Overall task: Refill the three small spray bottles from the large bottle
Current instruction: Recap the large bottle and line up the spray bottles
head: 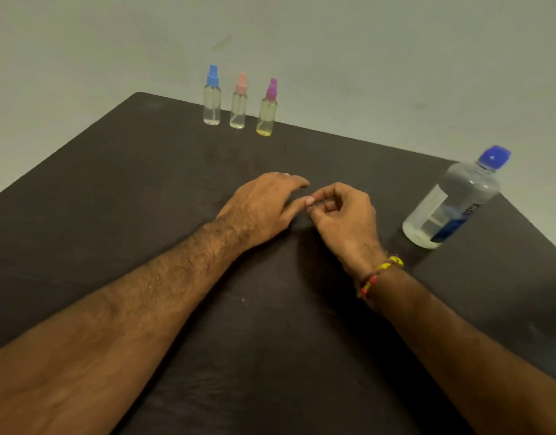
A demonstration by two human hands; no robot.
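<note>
Looking down through the head camera, you have both hands together at the middle of the desk, holding nothing. Your left hand lies low with its fingers stretched loosely forward. Your right hand is loosely curled, thumb and forefinger tips close together by the left thumb tip; whether they touch it you cannot tell, and no object shows between them.

The large bottle stands upright to the right of your right hand, near it but apart, its blue cap on and its long axis vertical. Your right hand is clearly the nearer one, so a sideways reach to the right looks like the natural opening move.

The three small spray bottles stand upright in a row at the far edge, well apart from both hands: the blue-topped bottle, the pink-topped bottle and the purple-topped bottle. They lie ahead and slightly left, closer to your left fingers. All sprayer tops are on, so I judge that no refill has begun.
</note>
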